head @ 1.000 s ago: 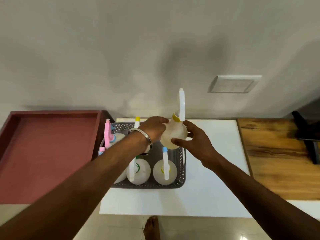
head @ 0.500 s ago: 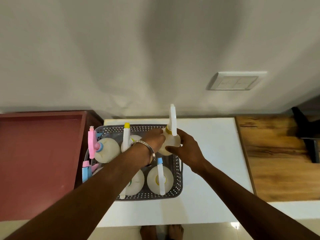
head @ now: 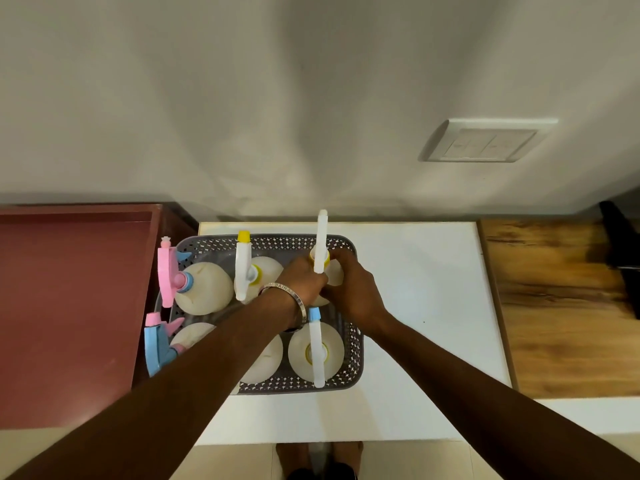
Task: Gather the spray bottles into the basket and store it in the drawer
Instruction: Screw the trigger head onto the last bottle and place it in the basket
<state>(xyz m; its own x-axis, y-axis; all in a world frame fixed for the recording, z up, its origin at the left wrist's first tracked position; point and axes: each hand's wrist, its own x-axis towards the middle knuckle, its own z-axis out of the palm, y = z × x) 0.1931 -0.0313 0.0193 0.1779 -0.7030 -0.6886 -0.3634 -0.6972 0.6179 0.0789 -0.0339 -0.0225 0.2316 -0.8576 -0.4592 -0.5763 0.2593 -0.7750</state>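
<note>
Spray bottles crowd the grey basket point(head: 353, 355) on the white table point(head: 433, 306): nearest in the basket is a blue-tipped bottle point(head: 316, 351), and beyond it, in the far right corner, the last bottle point(head: 320, 251). Squeezed in askew, that one could tip or snag on its neighbour's trigger. Left hand point(head: 304, 282) and right hand point(head: 353, 289) are both closed around its body.

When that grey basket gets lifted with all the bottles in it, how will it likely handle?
The basket has thin perforated walls, so it may flex somewhat under load. It holds about six round bottles, such as the pink-topped one, so it is probably heavy if they are full; their fill cannot be told. The tall sprayer heads suggest top-heaviness, so bottles might lean if it tilts.
</note>
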